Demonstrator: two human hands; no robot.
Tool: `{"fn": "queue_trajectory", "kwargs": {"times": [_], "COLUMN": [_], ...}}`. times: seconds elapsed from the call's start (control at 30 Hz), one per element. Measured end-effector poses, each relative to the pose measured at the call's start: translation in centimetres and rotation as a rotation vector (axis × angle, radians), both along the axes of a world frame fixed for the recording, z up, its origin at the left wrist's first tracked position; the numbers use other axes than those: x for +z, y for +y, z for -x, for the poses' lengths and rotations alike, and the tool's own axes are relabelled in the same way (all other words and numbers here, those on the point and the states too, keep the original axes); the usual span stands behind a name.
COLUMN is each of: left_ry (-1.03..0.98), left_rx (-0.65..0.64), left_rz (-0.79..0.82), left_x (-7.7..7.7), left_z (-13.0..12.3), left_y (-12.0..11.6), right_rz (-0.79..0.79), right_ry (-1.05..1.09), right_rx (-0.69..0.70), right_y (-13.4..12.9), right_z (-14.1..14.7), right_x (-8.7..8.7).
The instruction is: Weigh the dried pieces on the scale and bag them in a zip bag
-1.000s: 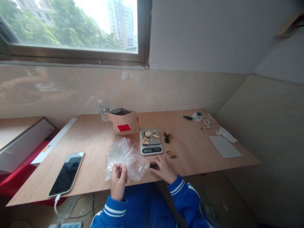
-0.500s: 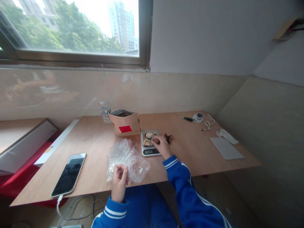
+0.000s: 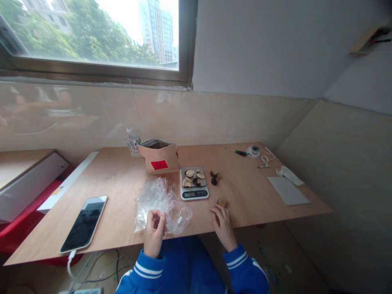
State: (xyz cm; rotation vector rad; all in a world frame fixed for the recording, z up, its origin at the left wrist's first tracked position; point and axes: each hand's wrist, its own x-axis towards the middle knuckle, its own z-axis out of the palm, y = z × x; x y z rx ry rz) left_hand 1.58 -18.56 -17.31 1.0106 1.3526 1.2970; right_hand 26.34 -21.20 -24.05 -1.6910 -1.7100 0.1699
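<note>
My left hand (image 3: 154,233) is closed at the front of a pile of clear zip bags (image 3: 154,198), its fingertips pinching the edge of a clear zip bag (image 3: 183,216). Near the table's front edge, my right hand (image 3: 224,228) rests with fingers stretched out and apart. Just beyond its fingertips lies a tan dried piece (image 3: 222,202), which looks like dried mushroom. Several pale and dark pieces (image 3: 190,173) sit on the pan of a small digital scale (image 3: 185,195). To the scale's right are more dark brown dried pieces (image 3: 215,178) on the table.
Behind the bags stands an open brown paper pouch (image 3: 167,157) with a red label, beside a clear bottle (image 3: 133,145). A phone (image 3: 84,224) with a cable lies at left. Toward the right are a screwdriver (image 3: 240,152), a white dome camera (image 3: 253,151) and a white sheet (image 3: 288,192).
My right hand has moved from the scale toward the table's front edge. A tan piece now lies on the table by its fingertips. My left hand stays at the bags.
</note>
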Motion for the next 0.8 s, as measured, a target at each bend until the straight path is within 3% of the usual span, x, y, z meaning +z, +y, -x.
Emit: {"fn": "queue_trajectory", "kwargs": {"times": [0.8], "left_ry": [0.028], "left_rx": [-0.025], "left_rz": [-0.019], "left_x": [0.09], "left_z": [-0.46], "left_y": [-0.5], "right_rz": [0.007], "right_ry": [-0.045], "right_rx": [-0.044], "right_y": [-0.2], "right_z": [0.69], "right_x": [0.48]}}
